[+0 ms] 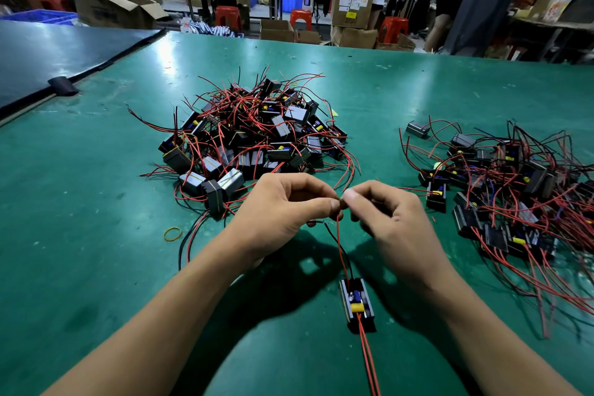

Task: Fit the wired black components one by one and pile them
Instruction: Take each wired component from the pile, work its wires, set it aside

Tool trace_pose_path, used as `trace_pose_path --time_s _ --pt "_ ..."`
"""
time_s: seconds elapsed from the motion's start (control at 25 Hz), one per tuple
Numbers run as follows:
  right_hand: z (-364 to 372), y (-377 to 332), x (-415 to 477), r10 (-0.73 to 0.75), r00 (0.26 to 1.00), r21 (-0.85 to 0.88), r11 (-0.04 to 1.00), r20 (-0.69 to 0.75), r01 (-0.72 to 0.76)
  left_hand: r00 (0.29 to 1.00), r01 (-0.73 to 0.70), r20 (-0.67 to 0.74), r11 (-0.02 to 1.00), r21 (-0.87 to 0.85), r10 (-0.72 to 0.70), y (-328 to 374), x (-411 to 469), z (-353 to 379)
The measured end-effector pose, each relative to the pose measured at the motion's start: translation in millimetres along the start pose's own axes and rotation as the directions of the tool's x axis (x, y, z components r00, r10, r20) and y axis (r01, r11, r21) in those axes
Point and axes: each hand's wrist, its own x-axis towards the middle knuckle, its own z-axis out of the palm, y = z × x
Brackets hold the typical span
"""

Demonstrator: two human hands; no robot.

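Your left hand [283,209] and right hand [395,219] meet just above the green surface [96,202]. The fingers [352,194] of both are curled, and their tips pinch the top end of a thin red lead [341,244]. A tiny brownish bit sits at the pinch, too small to name. A black lead [331,235] runs up beside it towards your left hand.

Both leads drop to the one component [356,304] lying on the surface between your forearms. It is a small black oblong housing, open on top, with pale shiny side rails, a yellow block and a blue part inside. Two more red wires trail from its near end.

Beyond your hands is a tangled heap of like components [254,138], many bound with yellow rubber bands, bristling with red and black wires. A looser heap [514,190] spreads to your right. One loose rubber band [172,234] lies flat near your left wrist.

Past the surface an open cardboard box [109,6] lies tipped; its contents cannot be made out.
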Motion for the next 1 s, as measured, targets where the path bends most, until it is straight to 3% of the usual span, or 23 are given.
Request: trace_pose_path --time_s 0.08,0.2,0.4,0.48,0.56,0.64,0.76,0.88,0.92,1.0 --pt "4.2 -5.3 3.0 0.288 0.955 0.277 0.914 0.076 -0.297 1.0 -0.011 -0.01 1.0 -0.008 0.011 0.5 0.3 0.6" --pt "1.9 -10.1 6.2 0.463 0.868 0.355 0.793 0.176 -0.495 1.0 -0.008 -0.001 1.0 0.018 0.008 0.3 0.5 0.8" --pt "0.0 -5.1 7.1 0.408 0.899 0.351 0.828 0.158 -0.438 1.0 -0.011 -0.016 0.999 0.042 0.011 -0.9 0.3 3.8" --pt "-3.0 4.0 9.3 0.415 0.907 0.309 0.856 0.066 -0.414 0.996 -0.009 -0.087 0.998 0.058 0.014 -0.7 1.4 -0.4" --pt "-10.2 13.9 12.0 0.456 0.889 0.261 0.864 -0.047 -0.43 0.978 0.004 -0.203 0.978 0.208 0.039 -2.9 4.1 -8.9" --pt "-20.3 22.8 16.0 0.517 0.845 0.343 0.826 -0.14 -0.448 0.957 0.055 -0.286 0.927 0.371 0.057 -6.0 5.5 -16.7" --pt "-31.5 26.9 21.7 0.58 0.788 0.529 0.744 -0.206 -0.409 0.968 0.123 -0.251 0.889 0.441 -0.01 -10.0 4.9 -17.2" --pt "-34.5 25.2 21.1 0.516 0.797 0.436 0.824 -0.313 -0.362 0.984 0.1 -0.177 0.879 0.467 -0.018 -11.3 3.6 -9.8" --pt "-33.5 22.3 18.1 0.425 0.812 0.334 0.893 -0.4 -0.302 0.988 0.09 -0.155 0.886 0.455 -0.021 -11.0 3.6 -7.7" --pt "-27.2 11.3 7.2 0.068 0.861 0.018 0.998 -0.504 -0.068 0.995 0.074 -0.087 0.898 0.434 -0.04 -10.1 2.5 -3.1"
